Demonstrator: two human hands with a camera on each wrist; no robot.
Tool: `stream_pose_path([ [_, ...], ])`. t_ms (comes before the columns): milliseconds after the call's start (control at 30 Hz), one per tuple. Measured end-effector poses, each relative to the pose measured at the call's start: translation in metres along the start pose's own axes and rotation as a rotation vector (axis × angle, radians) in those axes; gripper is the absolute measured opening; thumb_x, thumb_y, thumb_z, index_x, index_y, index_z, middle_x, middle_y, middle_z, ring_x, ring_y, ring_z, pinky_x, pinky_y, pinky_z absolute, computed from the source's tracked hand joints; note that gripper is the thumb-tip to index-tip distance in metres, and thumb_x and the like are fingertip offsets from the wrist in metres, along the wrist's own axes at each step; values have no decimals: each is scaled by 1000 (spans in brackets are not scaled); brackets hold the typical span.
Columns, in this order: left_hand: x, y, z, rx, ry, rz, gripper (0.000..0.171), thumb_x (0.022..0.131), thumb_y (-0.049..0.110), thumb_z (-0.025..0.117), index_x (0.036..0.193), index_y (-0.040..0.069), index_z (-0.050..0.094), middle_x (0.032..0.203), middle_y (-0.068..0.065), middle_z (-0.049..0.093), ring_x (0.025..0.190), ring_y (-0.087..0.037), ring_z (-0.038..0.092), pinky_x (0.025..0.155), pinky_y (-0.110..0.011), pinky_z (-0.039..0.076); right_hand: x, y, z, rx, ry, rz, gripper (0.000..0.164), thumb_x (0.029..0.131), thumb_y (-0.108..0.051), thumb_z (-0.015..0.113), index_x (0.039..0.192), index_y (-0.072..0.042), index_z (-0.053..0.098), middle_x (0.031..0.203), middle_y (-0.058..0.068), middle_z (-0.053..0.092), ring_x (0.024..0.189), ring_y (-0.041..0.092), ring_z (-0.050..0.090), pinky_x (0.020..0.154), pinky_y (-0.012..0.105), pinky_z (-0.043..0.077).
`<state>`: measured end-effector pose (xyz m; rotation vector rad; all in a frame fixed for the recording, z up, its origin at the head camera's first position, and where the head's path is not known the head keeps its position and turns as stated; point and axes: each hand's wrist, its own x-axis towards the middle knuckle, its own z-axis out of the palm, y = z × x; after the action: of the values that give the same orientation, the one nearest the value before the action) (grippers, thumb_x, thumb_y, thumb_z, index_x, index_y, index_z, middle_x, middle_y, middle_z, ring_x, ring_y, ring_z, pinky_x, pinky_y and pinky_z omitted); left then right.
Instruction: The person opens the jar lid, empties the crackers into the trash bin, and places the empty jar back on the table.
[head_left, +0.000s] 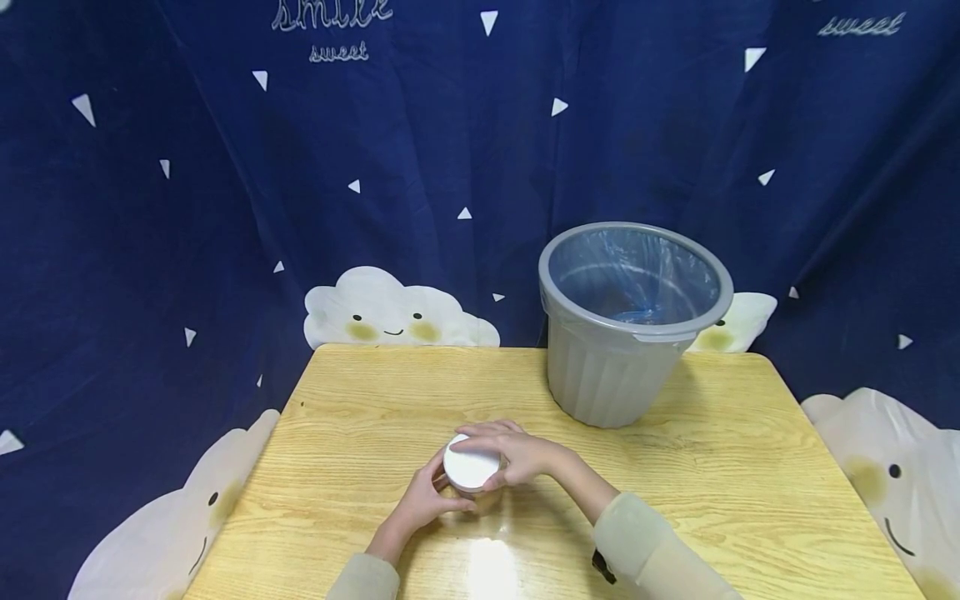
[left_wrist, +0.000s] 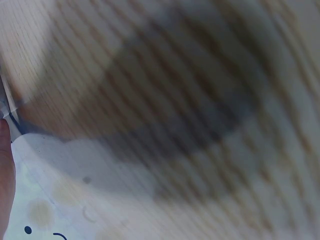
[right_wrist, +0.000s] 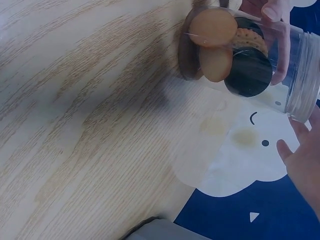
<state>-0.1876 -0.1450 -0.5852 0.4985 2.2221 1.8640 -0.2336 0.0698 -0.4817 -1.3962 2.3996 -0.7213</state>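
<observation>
A jar with a round white lid point(head_left: 471, 468) stands upright near the table's front middle. My left hand point(head_left: 422, 505) grips the jar's side, thumb towards me. From the right, my right hand point(head_left: 523, 458) holds the lid, its fingers and thumb spread round the rim. Through the jar's transparent wall point(right_wrist: 298, 75) in the right wrist view I see tan round biscuits point(right_wrist: 212, 27) and dark round pieces point(right_wrist: 248, 72). The right fingers point(right_wrist: 302, 150) are at the jar's neck there; the lid is out of that frame. Only a finger point(left_wrist: 5, 180) shows in the left wrist view.
A grey bin point(head_left: 600, 375) lined with a bluish transparent bag stands at the back right of the wooden table point(head_left: 375, 400). Behind and beside the table hangs a dark blue curtain point(head_left: 420, 142) with white triangles and smiling clouds.
</observation>
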Motion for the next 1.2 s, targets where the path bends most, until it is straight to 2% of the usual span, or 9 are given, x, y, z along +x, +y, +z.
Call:
stream_pose_path([
  [333,-1,1,0,17,-6,0,96,67,18,81,145,16,23,143,-10,36,129,-33,35,105,-49,32,-4,-2,0,-29,12,21,67,76,-27,71,137,-21,43,149,5,27,136,27,22,110,55,15],
  [567,0,1,0,2,-5,-7,96,67,17,81,145,15,24,142,-10,36,129,-32,35,106,-46,32,-11,-7,1,-58,82,21,63,78,-32,69,134,-17,46,147,9,30,133,30,28,107,57,21],
  [700,0,1,1,-7,2,-11,95,67,13,81,144,13,25,142,-12,37,128,-33,35,106,-44,33,-13,-11,8,-95,161,37,62,78,-37,69,133,-17,47,145,11,33,131,31,31,106,56,24],
  [933,-4,28,2,-13,6,-6,90,69,3,78,142,1,25,140,-21,37,127,-38,35,104,-47,34,-13,-16,27,-252,346,94,67,76,-53,66,131,-20,49,141,6,39,128,26,36,106,49,29],
  [1100,-4,28,2,-2,23,5,89,69,6,79,141,-2,27,137,-23,39,125,-38,37,103,-42,37,-11,-19,41,-322,484,124,70,73,-57,66,129,-18,51,138,7,43,125,30,40,103,53,32],
  [1200,-4,28,2,5,29,1,88,69,5,78,140,-4,27,136,-25,40,124,-39,38,102,-40,37,-10,-21,48,-354,530,152,73,71,-58,66,129,-17,50,136,9,44,123,31,42,102,55,33],
])
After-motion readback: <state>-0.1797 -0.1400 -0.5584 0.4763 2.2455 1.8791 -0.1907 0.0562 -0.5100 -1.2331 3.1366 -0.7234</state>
